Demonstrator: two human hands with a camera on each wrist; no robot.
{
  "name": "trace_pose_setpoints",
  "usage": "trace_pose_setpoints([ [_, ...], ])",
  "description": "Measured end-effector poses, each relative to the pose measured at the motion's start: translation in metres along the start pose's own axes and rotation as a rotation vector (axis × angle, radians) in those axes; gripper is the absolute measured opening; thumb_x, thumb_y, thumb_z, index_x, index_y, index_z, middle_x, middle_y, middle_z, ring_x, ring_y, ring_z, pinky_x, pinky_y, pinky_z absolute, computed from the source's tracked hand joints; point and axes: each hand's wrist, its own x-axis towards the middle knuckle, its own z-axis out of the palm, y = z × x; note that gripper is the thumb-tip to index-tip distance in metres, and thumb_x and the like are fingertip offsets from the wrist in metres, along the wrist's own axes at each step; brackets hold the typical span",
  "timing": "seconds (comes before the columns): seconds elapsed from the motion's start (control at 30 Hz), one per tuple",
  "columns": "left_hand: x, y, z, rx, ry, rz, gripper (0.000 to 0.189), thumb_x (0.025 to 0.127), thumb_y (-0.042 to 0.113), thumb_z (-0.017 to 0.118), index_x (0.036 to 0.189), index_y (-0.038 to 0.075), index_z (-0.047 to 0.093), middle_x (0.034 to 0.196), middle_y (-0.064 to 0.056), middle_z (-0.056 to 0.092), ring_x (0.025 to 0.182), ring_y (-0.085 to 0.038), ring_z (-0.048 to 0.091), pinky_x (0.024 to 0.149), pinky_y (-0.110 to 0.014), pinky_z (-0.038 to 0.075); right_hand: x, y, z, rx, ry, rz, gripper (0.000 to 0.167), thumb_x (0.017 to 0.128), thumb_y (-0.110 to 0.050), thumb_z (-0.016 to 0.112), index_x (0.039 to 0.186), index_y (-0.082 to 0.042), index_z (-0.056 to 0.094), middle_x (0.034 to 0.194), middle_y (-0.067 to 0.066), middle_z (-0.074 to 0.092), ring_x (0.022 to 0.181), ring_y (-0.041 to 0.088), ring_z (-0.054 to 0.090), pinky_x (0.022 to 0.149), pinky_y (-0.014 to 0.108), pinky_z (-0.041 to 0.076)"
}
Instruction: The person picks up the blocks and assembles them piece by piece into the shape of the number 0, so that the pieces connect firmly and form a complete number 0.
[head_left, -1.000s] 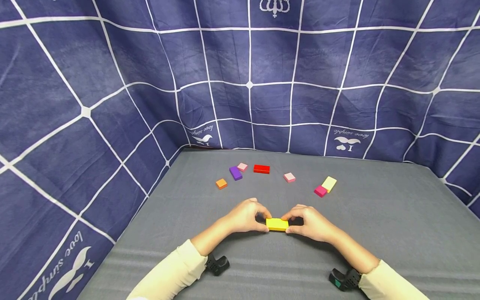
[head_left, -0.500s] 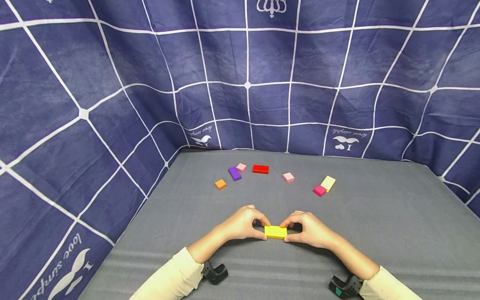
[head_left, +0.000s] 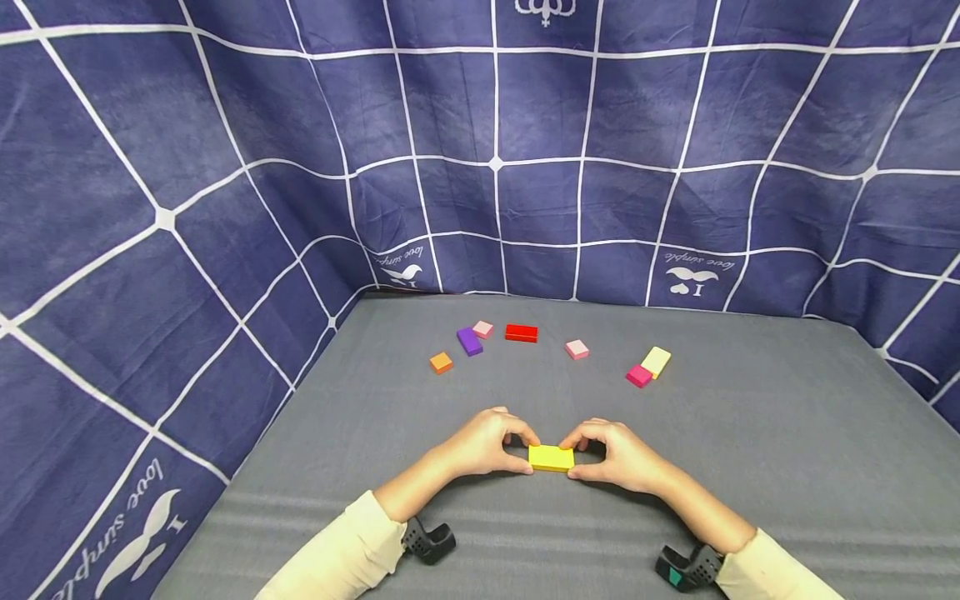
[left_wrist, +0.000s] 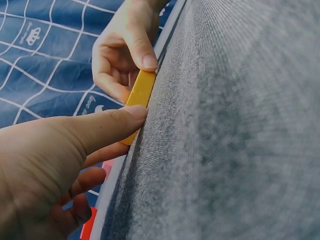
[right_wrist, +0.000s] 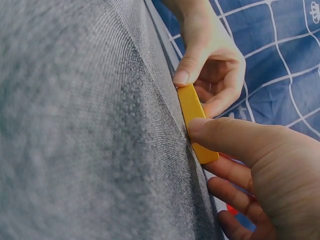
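One yellow block (head_left: 551,457) lies lengthwise between the two hands, on the table (head_left: 750,417) or held just above it, I cannot tell which; it looks light, stiff and smooth-faced, perhaps a little slippery, and unlikely to break; its ends seem the surest hold, squeezed across the narrow width. The left hand (head_left: 486,442) pinches the block's left end and the right hand (head_left: 618,454) its right end, each with thumb on the near side and forefinger on the far side, the other fingers loosely bent; the forearms (head_left: 412,490) slant inward, nearly mirrored. Farther off, a magenta block (head_left: 640,376) lies touching or just beside a pale yellow block (head_left: 656,362), an orange block (head_left: 441,362) well to their left; beyond come a pink block (head_left: 577,349), a purple block (head_left: 469,342) and a red block (head_left: 521,333); a blue grid-patterned cloth (head_left: 540,108) hangs behind.
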Motion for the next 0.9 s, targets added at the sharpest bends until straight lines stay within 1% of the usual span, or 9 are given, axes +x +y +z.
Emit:
trace_pose_setpoints([
  [0.3,0.0,0.001,-0.002,-0.027,-0.007,-0.017,0.028,0.074,0.023,0.086,0.098,0.016,0.075,0.089,0.012,0.07,0.077,-0.002,0.054,0.075,-0.02,0.042,0.0,-0.002,0.0,0.016,0.004,0.007,0.029,0.073,-0.013,0.085,0.099,-0.018,0.072,0.09,-0.011,0.065,0.081,0.012,0.058,0.074,0.026,0.049],
  [0.47,-0.001,0.001,-0.001,-0.034,-0.009,-0.024,0.027,0.074,0.023,0.086,0.098,0.016,0.075,0.089,0.012,0.069,0.077,-0.003,0.054,0.074,-0.02,0.042,0.0,-0.001,-0.003,0.049,-0.02,0.013,0.029,0.076,-0.019,0.085,0.102,-0.017,0.072,0.093,-0.009,0.066,0.082,0.012,0.059,0.076,0.027,0.049],
  [0.6,-0.002,0.002,-0.001,-0.032,-0.007,-0.023,0.027,0.074,0.024,0.086,0.098,0.017,0.075,0.088,0.012,0.069,0.077,-0.003,0.053,0.073,-0.019,0.042,0.001,0.001,-0.013,0.095,-0.074,0.038,0.034,0.078,-0.024,0.084,0.107,-0.011,0.072,0.097,-0.004,0.069,0.085,0.014,0.062,0.079,0.028,0.05],
  [0.7,-0.001,0.002,-0.002,-0.031,-0.008,-0.015,0.028,0.074,0.024,0.086,0.098,0.017,0.075,0.087,0.012,0.069,0.077,-0.002,0.053,0.074,-0.018,0.041,0.001,0.005,-0.03,0.1,-0.071,0.078,0.035,0.079,-0.021,0.082,0.108,-0.006,0.071,0.099,0.001,0.071,0.087,0.017,0.064,0.08,0.031,0.05],
  [0.73,-0.001,0.002,-0.002,-0.032,-0.008,-0.014,0.028,0.074,0.024,0.086,0.099,0.016,0.075,0.087,0.012,0.069,0.077,-0.001,0.053,0.074,-0.018,0.041,0.001,0.007,-0.036,0.087,-0.054,0.092,0.034,0.08,-0.019,0.082,0.108,-0.005,0.071,0.099,0.003,0.071,0.087,0.018,0.064,0.08,0.032,0.05],
  [0.8,-0.001,0.001,-0.002,-0.034,-0.009,-0.014,0.028,0.074,0.024,0.086,0.099,0.016,0.075,0.087,0.011,0.068,0.077,-0.001,0.052,0.075,-0.018,0.041,0.0,0.014,-0.05,0.02,0.005,0.118,0.03,0.079,-0.012,0.081,0.106,-0.002,0.071,0.097,0.005,0.072,0.086,0.02,0.065,0.08,0.035,0.05],
  [0.9,-0.001,0.001,-0.001,-0.048,-0.011,-0.026,0.028,0.074,0.023,0.086,0.099,0.016,0.075,0.086,0.011,0.067,0.078,-0.002,0.052,0.075,-0.018,0.041,-0.001,0.028,-0.07,-0.191,0.106,0.147,0.026,0.076,-0.003,0.078,0.102,-0.002,0.072,0.094,0.004,0.071,0.086,0.022,0.065,0.079,0.04,0.05],
])
